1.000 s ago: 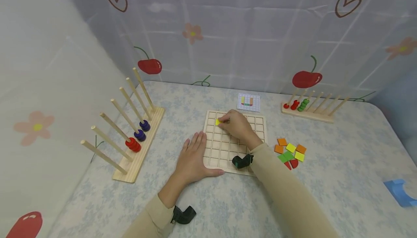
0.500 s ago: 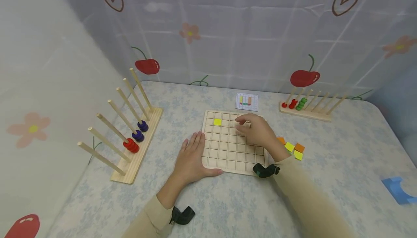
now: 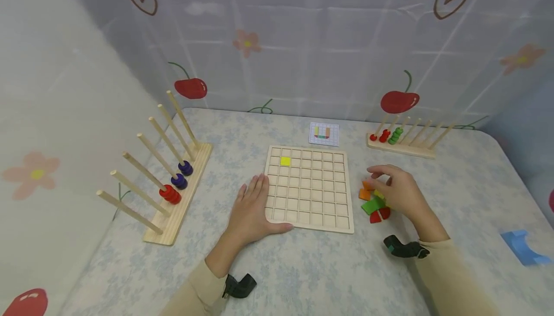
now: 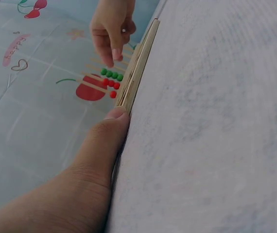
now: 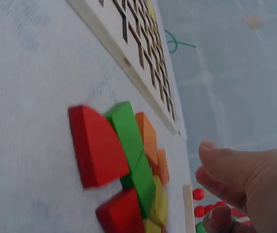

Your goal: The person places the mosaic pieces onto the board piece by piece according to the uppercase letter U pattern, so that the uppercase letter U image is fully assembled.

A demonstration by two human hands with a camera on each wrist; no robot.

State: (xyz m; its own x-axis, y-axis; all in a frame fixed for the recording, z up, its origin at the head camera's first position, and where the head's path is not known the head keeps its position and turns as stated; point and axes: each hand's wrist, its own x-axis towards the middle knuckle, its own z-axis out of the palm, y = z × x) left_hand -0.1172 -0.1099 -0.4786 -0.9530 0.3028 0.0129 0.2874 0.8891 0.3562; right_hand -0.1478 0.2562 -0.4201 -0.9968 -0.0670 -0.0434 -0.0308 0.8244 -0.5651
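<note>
The left hand (image 3: 248, 212) lies with straight fingers along the left edge of the wooden grid board (image 3: 308, 230), its thumb along the front edge. In the left wrist view the thumb (image 4: 99, 145) touches the board's side. One yellow square tile (image 3: 285, 161) sits in a cell near the upper left. To the board's right, the right hand (image 3: 400, 193) hovers over a cluster of coloured blocks, thumb and fingers loosely bent and holding nothing. Green blocks (image 5: 129, 133), red quarter-round blocks (image 5: 97, 148) and orange blocks (image 5: 147, 138) show there; the hand partly hides yellow ones (image 5: 159, 199).
A pattern card (image 3: 324, 134) lies behind the board. At left stands a peg rack (image 3: 196, 169) with blue and red rings; a smaller peg rack (image 3: 402, 148) with red and green beads stands at back right. A blue curved piece (image 3: 521, 247) lies far right.
The right hand has let go of the yellow tile in the board's cell and moved right, over the loose blocks. The left hand has stayed at the board; the head view has shifted slightly.
</note>
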